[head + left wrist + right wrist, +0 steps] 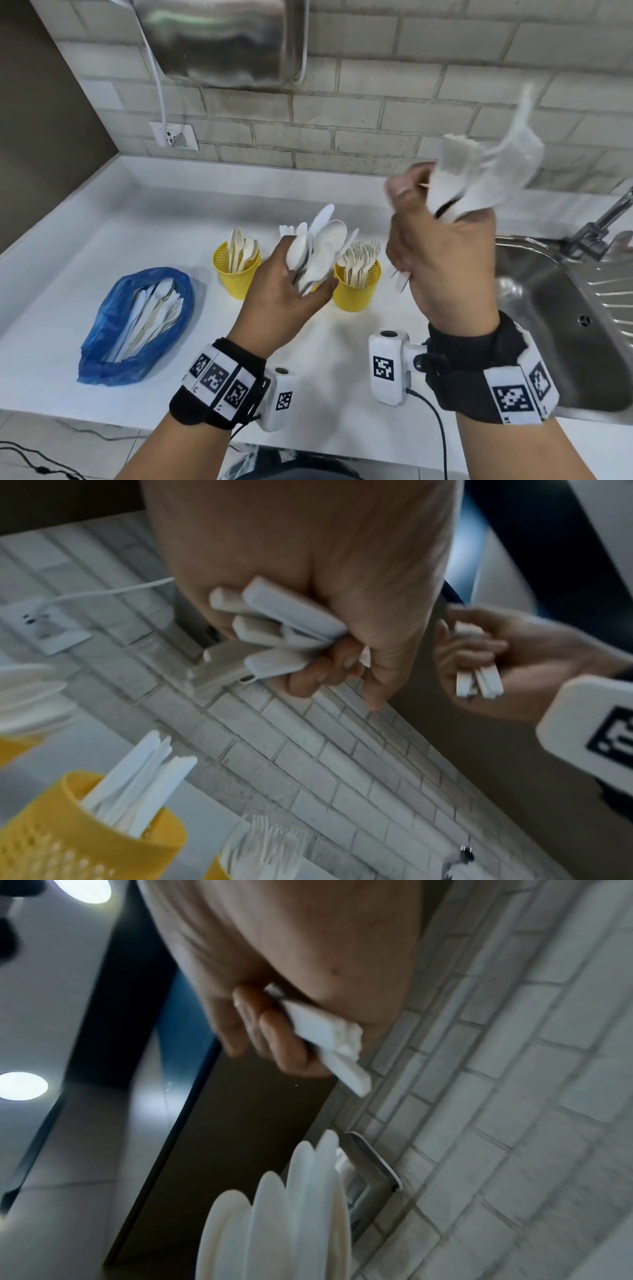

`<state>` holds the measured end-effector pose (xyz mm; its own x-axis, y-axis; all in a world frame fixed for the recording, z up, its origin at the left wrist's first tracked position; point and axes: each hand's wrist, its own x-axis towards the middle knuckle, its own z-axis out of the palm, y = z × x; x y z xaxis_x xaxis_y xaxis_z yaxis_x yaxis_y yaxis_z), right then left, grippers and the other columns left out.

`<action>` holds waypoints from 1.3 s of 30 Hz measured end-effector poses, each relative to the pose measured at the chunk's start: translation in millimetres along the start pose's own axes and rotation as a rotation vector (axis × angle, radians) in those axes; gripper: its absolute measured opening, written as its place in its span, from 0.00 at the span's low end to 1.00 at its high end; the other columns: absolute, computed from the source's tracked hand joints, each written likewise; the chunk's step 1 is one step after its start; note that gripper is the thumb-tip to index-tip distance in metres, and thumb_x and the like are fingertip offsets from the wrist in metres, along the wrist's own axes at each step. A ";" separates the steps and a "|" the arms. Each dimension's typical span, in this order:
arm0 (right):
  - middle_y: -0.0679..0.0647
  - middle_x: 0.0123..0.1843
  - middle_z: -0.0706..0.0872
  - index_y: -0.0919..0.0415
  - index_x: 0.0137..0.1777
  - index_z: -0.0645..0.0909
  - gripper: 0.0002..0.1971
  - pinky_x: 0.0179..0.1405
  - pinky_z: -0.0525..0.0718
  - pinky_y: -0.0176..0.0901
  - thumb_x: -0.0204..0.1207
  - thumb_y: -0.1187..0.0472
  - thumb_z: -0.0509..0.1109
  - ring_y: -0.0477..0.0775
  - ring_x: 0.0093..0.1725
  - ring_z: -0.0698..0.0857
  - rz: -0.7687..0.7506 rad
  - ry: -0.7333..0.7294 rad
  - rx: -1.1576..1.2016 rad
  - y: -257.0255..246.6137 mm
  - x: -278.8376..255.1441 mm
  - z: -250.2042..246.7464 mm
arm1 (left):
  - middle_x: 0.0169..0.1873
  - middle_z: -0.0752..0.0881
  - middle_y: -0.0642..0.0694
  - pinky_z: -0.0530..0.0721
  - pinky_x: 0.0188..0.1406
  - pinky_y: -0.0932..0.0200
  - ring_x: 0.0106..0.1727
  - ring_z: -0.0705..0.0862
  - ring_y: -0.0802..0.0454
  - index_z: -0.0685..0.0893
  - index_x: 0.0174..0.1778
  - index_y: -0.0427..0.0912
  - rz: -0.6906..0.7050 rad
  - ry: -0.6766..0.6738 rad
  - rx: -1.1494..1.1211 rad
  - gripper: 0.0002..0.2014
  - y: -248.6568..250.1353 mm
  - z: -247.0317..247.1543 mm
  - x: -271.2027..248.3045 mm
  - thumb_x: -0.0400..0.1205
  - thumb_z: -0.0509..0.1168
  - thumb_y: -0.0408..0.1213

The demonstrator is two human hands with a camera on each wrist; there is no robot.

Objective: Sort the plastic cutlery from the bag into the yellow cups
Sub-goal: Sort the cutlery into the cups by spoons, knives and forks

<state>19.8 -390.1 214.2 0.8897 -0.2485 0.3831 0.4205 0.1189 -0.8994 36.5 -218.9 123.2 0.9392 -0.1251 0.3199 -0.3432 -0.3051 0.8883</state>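
Sorting is judged partly done: spoons fill the yellow cup (236,274) beyond the left hand (284,308), forks the cup (356,287) between the hands, knives a third (85,831). A mixed cutlery bundle (318,250) is gripped by the left hand; a few blurred white pieces (486,178) are clasped by the raised right hand (445,263). More cutlery remains in the blue bag (113,356), left of the left hand. A sink (548,308) lies right of the right hand.

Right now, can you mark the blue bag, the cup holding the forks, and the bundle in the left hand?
blue bag (102,320), head view, on its left plastic wall.
cup holding the forks (354,296), head view, on its yellow front wall.
bundle in the left hand (325,246), head view, on a spoon bowl.
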 end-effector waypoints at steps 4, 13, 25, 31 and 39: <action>0.49 0.33 0.91 0.57 0.41 0.90 0.06 0.34 0.82 0.35 0.78 0.66 0.77 0.43 0.30 0.85 0.054 -0.307 -0.454 -2.4 -7.3 6.6 | 0.46 0.87 0.55 0.83 0.39 0.57 0.43 0.86 0.53 0.77 0.61 0.53 0.100 0.057 0.214 0.25 -7.5 0.9 0.0 0.74 0.79 0.33; 0.40 0.30 0.87 0.44 0.34 0.87 0.11 0.30 0.75 0.28 0.78 0.58 0.78 0.39 0.30 0.83 0.021 -0.366 -0.723 5.7 -11.9 10.0 | 0.51 0.85 0.46 0.83 0.29 0.52 0.48 0.79 0.51 0.72 0.63 0.53 0.256 0.168 0.524 0.30 -14.8 -4.4 -0.7 0.72 0.82 0.34; 0.49 0.19 0.71 0.50 0.23 0.78 0.19 0.22 0.65 0.38 0.76 0.55 0.75 0.49 0.23 0.67 0.073 -0.410 -0.840 13.1 -6.5 9.3 | 0.48 0.83 0.47 0.80 0.19 0.54 0.41 0.84 0.46 0.75 0.63 0.49 0.324 0.182 0.673 0.30 -27.7 -0.7 -2.7 0.70 0.83 0.35; 0.52 0.23 0.75 0.58 0.33 0.76 0.11 0.27 0.79 0.56 0.71 0.54 0.71 0.61 0.27 0.74 -0.238 -0.312 -0.986 22.7 -6.1 6.9 | 0.53 0.85 0.51 0.81 0.26 0.54 0.47 0.81 0.52 0.79 0.64 0.46 0.222 0.150 0.614 0.25 -36.0 -2.8 -1.8 0.74 0.80 0.38; 0.43 0.24 0.74 0.58 0.36 0.78 0.09 0.28 0.71 0.40 0.75 0.61 0.75 0.52 0.29 0.70 -0.465 0.013 -0.838 30.3 -3.6 0.4 | 0.47 0.87 0.54 0.74 0.30 0.58 0.43 0.84 0.48 0.80 0.61 0.47 0.118 0.164 0.582 0.17 -30.4 -6.2 -3.2 0.80 0.74 0.43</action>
<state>29.4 -385.2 185.6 0.6614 -0.1086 0.7421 0.4629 -0.7194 -0.5179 44.0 -203.4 97.2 0.8683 -0.0570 0.4928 -0.3531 -0.7688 0.5332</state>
